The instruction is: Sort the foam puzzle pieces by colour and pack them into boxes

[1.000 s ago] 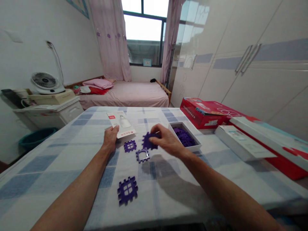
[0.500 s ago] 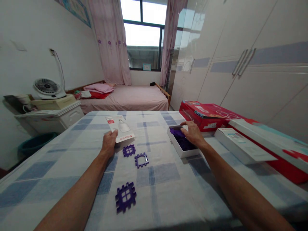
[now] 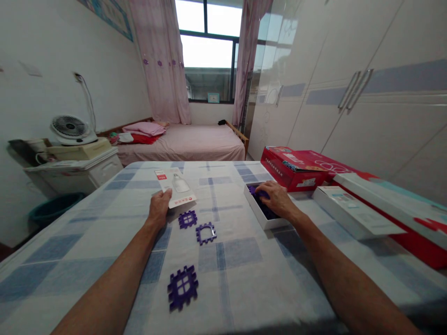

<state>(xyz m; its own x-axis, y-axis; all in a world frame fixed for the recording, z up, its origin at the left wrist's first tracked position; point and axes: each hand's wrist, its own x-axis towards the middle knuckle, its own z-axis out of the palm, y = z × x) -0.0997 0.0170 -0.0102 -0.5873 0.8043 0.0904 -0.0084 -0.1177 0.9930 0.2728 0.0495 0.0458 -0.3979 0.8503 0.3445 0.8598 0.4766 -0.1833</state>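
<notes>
My left hand [image 3: 160, 206] is closed on the near left corner of a white card [image 3: 179, 187] printed with a light bulb, which lies on the table. At the right, my right hand [image 3: 274, 197] reaches into a small white open box [image 3: 260, 215] of purple plastic pieces. Its fingers curl around a purple interlocking piece [image 3: 254, 191], partly hidden by the hand. Between my arms lie a purple window-shaped piece [image 3: 187, 212], a purple square frame with an open middle [image 3: 198, 234], and a larger-looking window piece [image 3: 182, 298] nearer to me.
A red box [image 3: 296, 179] and a long white box [image 3: 352, 214] stand on the checked tablecloth [image 3: 240, 284] at the right. A pink bed [image 3: 206, 139] is behind the table. At the left, a fan [image 3: 72, 130] sits on a cabinet, with a teal bin [image 3: 56, 209] below.
My right hand has dipped lower into the white box, its fingers closing over the purple pieces. My left hand stays on the card, and the pieces on the table have not moved.
</notes>
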